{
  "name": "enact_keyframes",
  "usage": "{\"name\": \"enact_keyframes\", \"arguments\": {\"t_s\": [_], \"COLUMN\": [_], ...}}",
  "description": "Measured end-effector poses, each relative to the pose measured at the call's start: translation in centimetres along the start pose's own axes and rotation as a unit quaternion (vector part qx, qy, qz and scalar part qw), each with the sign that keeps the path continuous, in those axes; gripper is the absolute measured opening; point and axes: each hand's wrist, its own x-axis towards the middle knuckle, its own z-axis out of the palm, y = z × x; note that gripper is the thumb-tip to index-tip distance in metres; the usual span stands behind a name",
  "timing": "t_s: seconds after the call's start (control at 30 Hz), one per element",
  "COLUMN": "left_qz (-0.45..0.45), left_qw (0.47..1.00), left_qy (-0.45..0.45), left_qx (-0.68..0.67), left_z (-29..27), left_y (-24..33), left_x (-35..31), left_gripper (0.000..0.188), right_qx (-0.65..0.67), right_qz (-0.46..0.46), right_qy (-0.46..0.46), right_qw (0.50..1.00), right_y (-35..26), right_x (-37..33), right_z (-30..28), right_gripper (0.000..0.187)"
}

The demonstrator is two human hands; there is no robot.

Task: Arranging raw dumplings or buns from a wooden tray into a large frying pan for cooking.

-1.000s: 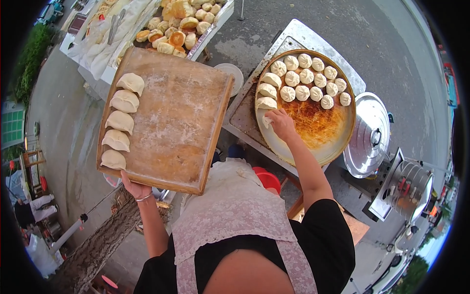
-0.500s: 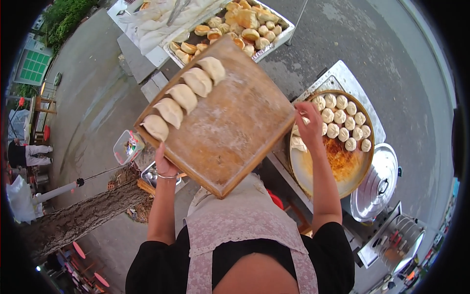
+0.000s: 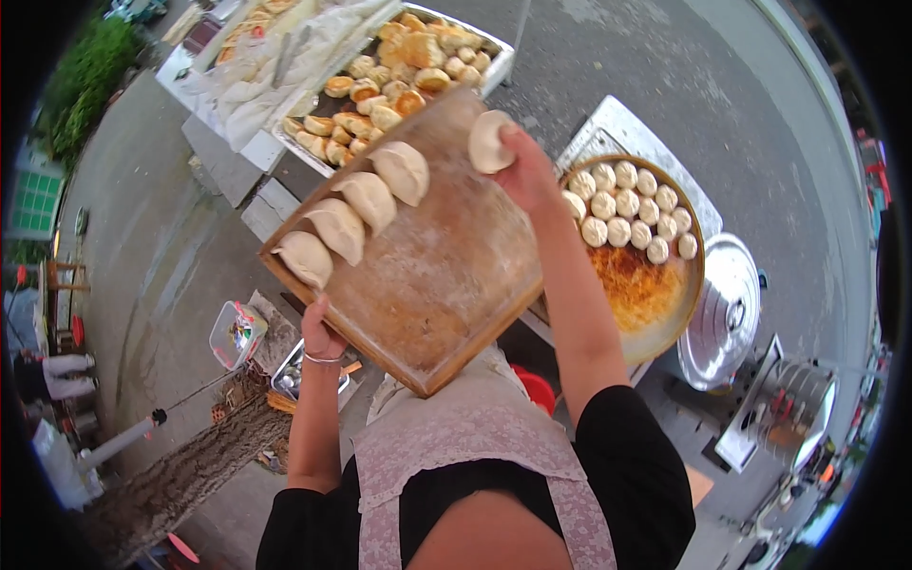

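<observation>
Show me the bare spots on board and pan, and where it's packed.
Wooden board: bare from the row of four dumplings to its right edge, below the dumpling in the right hand. Round pan: no buns show between the pleated buns and its near rim; the right forearm hides part. Crowded: the pan's far half and the heaped tray.

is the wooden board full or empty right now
Neither: four pale dumplings line one edge of the wooden board, a fifth is in the right hand, and much bare wood shows.

Grey outdoor pavement — faintly streaked, green foliage, rough tree trunk, soft daylight
</observation>
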Motion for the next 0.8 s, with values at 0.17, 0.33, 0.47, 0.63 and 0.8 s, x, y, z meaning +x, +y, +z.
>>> {"name": "enact_keyframes", "arguments": {"t_s": [0.17,0.33,0.47,0.63,0.8], "left_qz": [0.093,0.128,0.130,0.154,0.123], "left_qw": [0.994,0.989,0.987,0.981,0.988], "left_qy": [0.048,0.070,0.089,0.111,0.093], "left_qx": [-0.022,0.001,0.005,0.030,-0.019], "left_z": [-3.6,-2.0,-0.8,0.5,0.3], "left_y": [0.8,2.0,1.7,0.9,0.6], "left_x": [0.1,-0.1,-0.8,-1.3,-1.3], "left_gripper": [0.053,0.057,0.060,0.060,0.058], "right_qx": [-0.412,-0.652,-0.753,-0.773,-0.842], "right_qz": [-0.075,0.033,-0.033,-0.053,-0.059], "right_qy": [0.024,0.119,0.046,0.031,0.004], "right_qw": [0.908,0.748,0.656,0.631,0.536], "right_y": [-5.2,-1.7,1.7,4.0,2.7], "right_x": [-10.2,-20.0,-22.0,-21.3,-20.1], "right_z": [-7.4,-17.3,-19.5,-19.8,-15.5], "right_gripper": [0.041,0.043,0.035,0.032,0.034]}}
